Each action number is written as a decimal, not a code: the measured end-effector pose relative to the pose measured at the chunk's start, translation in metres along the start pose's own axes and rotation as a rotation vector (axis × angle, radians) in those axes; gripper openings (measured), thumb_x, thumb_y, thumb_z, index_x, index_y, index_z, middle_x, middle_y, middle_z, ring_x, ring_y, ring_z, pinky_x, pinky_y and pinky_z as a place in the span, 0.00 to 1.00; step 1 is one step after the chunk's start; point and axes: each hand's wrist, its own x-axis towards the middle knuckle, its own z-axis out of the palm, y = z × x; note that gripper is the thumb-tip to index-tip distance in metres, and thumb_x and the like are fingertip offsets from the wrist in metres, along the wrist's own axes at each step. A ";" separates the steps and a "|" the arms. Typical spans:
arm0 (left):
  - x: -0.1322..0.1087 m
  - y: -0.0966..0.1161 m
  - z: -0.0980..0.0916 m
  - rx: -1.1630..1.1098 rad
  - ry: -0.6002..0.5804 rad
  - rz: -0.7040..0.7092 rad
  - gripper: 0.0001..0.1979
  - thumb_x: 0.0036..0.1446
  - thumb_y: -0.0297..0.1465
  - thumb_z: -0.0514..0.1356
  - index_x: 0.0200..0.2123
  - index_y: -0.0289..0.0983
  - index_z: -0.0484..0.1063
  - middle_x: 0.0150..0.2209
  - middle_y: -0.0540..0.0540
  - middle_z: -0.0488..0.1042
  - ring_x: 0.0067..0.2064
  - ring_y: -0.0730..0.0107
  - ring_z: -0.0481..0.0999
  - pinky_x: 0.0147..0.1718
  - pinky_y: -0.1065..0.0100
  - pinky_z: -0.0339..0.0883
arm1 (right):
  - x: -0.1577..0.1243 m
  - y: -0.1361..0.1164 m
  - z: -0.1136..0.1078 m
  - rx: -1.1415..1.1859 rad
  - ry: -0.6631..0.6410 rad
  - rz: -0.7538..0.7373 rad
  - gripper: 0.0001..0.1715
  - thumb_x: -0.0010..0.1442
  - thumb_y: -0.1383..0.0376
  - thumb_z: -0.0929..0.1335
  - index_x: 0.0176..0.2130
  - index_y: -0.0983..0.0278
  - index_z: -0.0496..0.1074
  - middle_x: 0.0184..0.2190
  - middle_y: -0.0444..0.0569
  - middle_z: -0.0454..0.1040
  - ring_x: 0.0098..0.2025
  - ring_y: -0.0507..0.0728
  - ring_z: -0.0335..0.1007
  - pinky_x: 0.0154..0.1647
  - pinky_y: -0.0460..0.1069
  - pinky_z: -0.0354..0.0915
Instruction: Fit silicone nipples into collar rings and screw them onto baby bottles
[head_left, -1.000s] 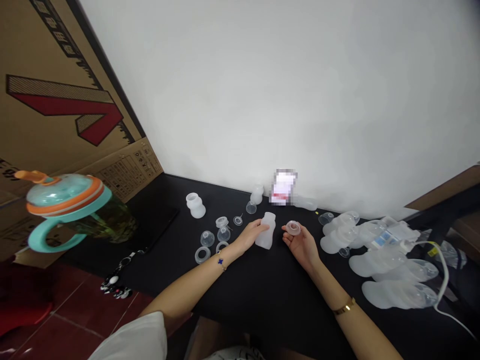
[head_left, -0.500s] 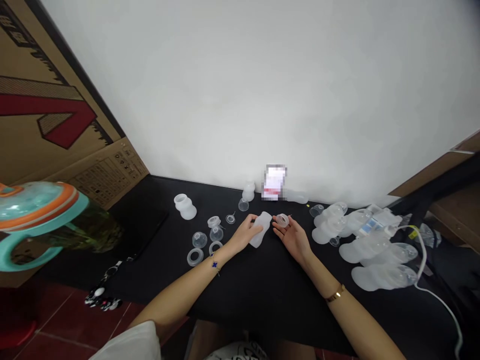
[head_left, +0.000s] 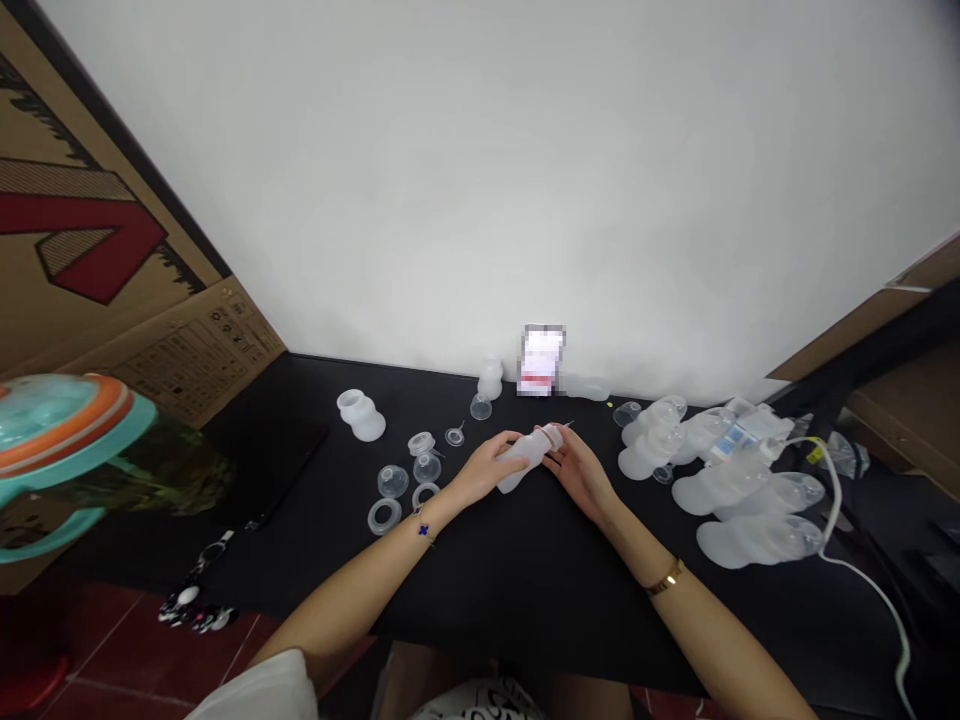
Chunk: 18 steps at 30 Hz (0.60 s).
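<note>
My left hand [head_left: 484, 468] is wrapped round a frosted white baby bottle [head_left: 525, 458], tilted with its mouth toward the right. My right hand [head_left: 581, 468] pinches a clear screw ring [head_left: 553, 436] against the bottle's mouth; a thin stem sticks out past the ring. Left of my left hand lie clear domed caps [head_left: 392, 481], rings [head_left: 385, 516] and a small round part with a stem [head_left: 454, 436]. An open white bottle [head_left: 361, 415] stands farther left.
Several assembled bottles [head_left: 757, 541] lie at the right beside a white cable [head_left: 862, 570]. A blurred phone [head_left: 540, 360] leans on the wall, near a small bottle [head_left: 490, 379]. A large teal-handled jug [head_left: 67, 450] and a cardboard box [head_left: 187, 340] are at the left.
My right hand has brought the ring leftward onto the bottle's mouth, and its fingers have closed round it. The bottle has tipped further to the right. The view has shifted slightly.
</note>
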 end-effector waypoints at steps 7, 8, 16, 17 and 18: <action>0.001 0.000 -0.001 0.021 -0.012 -0.004 0.25 0.54 0.39 0.65 0.54 0.37 0.71 0.49 0.42 0.78 0.49 0.55 0.76 0.45 0.64 0.66 | -0.003 -0.003 0.004 -0.039 0.003 0.002 0.18 0.58 0.52 0.75 0.45 0.55 0.78 0.53 0.47 0.79 0.56 0.61 0.73 0.57 0.56 0.66; 0.001 0.000 -0.001 0.021 -0.015 -0.005 0.25 0.54 0.39 0.65 0.54 0.38 0.71 0.49 0.43 0.78 0.49 0.55 0.76 0.45 0.64 0.66 | -0.003 -0.003 0.005 -0.042 0.003 0.004 0.18 0.58 0.52 0.75 0.45 0.55 0.78 0.54 0.47 0.79 0.57 0.61 0.72 0.57 0.56 0.66; 0.000 0.000 -0.001 0.003 -0.017 0.003 0.26 0.55 0.42 0.66 0.54 0.38 0.71 0.50 0.42 0.77 0.50 0.55 0.77 0.44 0.64 0.67 | -0.004 -0.004 0.005 -0.058 0.007 0.012 0.19 0.57 0.51 0.75 0.46 0.55 0.78 0.53 0.48 0.79 0.57 0.62 0.73 0.58 0.57 0.66; 0.000 0.000 -0.001 -0.003 -0.017 0.004 0.26 0.55 0.43 0.66 0.54 0.38 0.71 0.49 0.42 0.78 0.49 0.55 0.77 0.44 0.64 0.67 | -0.004 -0.004 0.005 -0.060 0.004 0.013 0.19 0.57 0.51 0.75 0.46 0.55 0.78 0.53 0.48 0.79 0.56 0.62 0.73 0.58 0.57 0.66; 0.000 0.000 -0.001 -0.008 -0.017 0.006 0.27 0.54 0.44 0.67 0.54 0.38 0.72 0.49 0.42 0.78 0.50 0.54 0.77 0.44 0.64 0.67 | -0.004 -0.004 0.005 -0.062 0.002 0.014 0.20 0.57 0.50 0.75 0.46 0.55 0.78 0.53 0.48 0.79 0.56 0.62 0.73 0.58 0.57 0.66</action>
